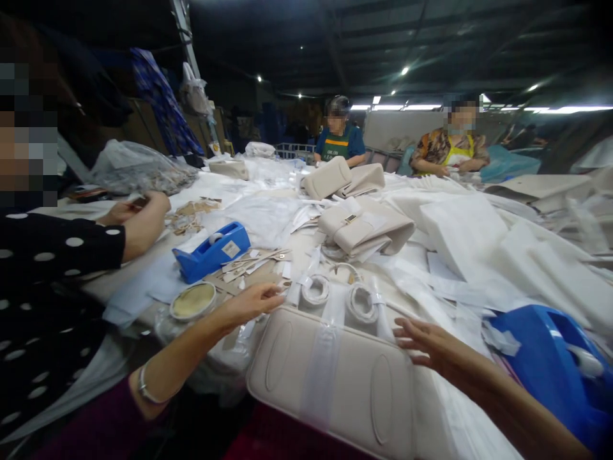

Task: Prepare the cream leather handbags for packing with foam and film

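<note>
A pale beige handbag (282, 370) lies at the table's near edge, its broad panel facing me. A strip of clear plastic (322, 377) runs down its middle. Two wrapped rings of handle (361, 303) rest at its far side. My left hand (253, 301) is by the bag's upper left corner, fingers stretched out, holding nothing. At the upper right corner is my right hand (421, 342), its fingers spread and nothing in them. Whether either hand touches the bag I cannot tell.
A blue tape dispenser (211, 250) stands left, near a round tin (193, 300). Another blue dispenser (550, 370) is at right. Beyond lie a beige bag (364, 223) and white foam sheets (464, 236). A co-worker's polka-dot sleeve (57, 246) is at left; two people work across the table.
</note>
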Available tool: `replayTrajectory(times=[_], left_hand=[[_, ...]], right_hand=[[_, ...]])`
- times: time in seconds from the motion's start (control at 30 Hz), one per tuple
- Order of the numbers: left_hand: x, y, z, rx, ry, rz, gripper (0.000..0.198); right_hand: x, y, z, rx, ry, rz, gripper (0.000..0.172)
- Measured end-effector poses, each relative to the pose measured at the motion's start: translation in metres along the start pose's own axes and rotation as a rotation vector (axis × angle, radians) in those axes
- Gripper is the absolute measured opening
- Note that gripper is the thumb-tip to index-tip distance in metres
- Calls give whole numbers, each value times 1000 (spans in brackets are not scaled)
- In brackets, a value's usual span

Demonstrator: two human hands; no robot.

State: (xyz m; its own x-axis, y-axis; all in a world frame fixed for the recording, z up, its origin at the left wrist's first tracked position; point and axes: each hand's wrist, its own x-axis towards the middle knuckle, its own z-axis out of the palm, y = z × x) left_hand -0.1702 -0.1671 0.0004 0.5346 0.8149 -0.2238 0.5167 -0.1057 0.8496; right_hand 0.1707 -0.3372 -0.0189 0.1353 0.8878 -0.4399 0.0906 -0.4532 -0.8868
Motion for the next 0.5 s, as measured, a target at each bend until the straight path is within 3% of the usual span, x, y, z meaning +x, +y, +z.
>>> replayTrajectory(times=[0.1,0.23,0.5], left_hand=[[-11,-8,14,-164,-145,-18,57],[3,-7,25,-255,-218,-21,47],[18,-10,27,-99,-124,-173,34]], right_hand=[[-10,6,15,51,-222,81,57],[2,-2,31,99,-299,121,47],[12,-1,36,221,-420,151,32]])
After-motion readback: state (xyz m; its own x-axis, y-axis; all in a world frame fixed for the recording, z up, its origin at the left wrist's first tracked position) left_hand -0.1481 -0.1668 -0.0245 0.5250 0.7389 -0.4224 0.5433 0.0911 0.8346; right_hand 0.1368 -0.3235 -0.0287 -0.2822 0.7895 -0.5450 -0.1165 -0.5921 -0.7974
